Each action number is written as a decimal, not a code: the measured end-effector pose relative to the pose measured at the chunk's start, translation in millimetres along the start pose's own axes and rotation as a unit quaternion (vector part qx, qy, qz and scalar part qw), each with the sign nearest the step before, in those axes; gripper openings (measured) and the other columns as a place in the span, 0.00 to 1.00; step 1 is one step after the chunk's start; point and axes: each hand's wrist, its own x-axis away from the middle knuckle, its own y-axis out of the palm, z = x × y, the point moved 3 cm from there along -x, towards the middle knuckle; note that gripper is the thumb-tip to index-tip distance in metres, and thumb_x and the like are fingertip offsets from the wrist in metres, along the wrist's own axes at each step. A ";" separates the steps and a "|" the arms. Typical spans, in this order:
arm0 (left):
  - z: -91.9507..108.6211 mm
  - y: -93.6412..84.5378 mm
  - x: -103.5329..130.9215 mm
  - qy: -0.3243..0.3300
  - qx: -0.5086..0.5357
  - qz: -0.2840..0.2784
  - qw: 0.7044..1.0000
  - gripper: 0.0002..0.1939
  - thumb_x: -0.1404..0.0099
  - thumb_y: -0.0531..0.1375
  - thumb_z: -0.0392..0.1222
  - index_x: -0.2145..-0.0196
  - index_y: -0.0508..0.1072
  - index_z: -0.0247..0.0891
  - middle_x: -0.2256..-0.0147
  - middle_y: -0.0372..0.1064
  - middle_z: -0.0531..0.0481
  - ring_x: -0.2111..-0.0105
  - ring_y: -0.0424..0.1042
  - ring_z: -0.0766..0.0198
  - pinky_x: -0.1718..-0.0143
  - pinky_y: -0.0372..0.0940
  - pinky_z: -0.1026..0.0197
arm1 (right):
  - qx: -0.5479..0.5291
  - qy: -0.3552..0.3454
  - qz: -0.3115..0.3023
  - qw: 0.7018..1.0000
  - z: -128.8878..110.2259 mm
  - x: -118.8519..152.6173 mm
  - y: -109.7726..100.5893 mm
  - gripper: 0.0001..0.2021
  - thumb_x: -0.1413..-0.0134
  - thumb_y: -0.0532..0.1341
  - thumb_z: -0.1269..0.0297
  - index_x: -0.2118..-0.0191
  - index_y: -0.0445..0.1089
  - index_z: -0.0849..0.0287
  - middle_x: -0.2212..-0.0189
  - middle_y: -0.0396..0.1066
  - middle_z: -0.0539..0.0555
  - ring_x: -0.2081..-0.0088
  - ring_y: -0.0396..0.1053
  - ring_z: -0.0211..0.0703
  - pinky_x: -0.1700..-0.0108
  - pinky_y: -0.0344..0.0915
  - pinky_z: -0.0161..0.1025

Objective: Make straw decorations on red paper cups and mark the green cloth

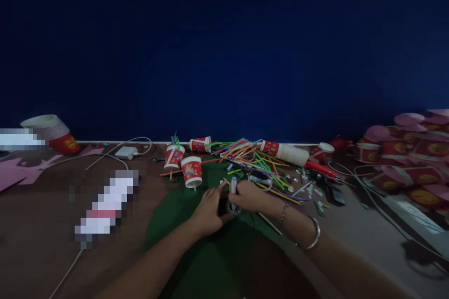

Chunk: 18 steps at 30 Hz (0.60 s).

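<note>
My left hand (209, 212) is closed around a small dark round piece with a pale patterned rim (232, 209). My right hand (249, 196) is beside it, fingers curled in a pinch on a short white-and-lilac stick (234, 185) that stands upright. The stick's lower end is close to the round piece; whether they touch is hidden by my fingers. Just beyond my hands a red paper cup (191, 170) rests upside down, with a second red cup (174, 156) behind it. A heap of coloured straws (242, 152) spreads past my right hand.
Stacked paper cups (293, 155) lie at the back, with red-handled pliers (321, 168) and white scraps nearby. Cups with pink tops (396, 149) crowd the right side. A white adapter (126, 152) and its cable lie left, near more stacked cups (58, 133) and pink paper (21, 173).
</note>
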 end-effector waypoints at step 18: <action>-7.2 5.1 -1.9 0.033 0.005 0.012 0.999 0.44 0.50 0.64 0.41 0.38 0.48 0.41 0.53 0.67 0.44 0.50 0.63 0.49 0.45 0.52 0.44 | 0.215 -0.124 0.035 0.968 -37.5 16.6 -2.7 0.11 0.49 0.55 0.66 0.62 0.71 0.65 0.71 0.74 0.61 0.69 0.69 0.49 0.66 0.56 0.40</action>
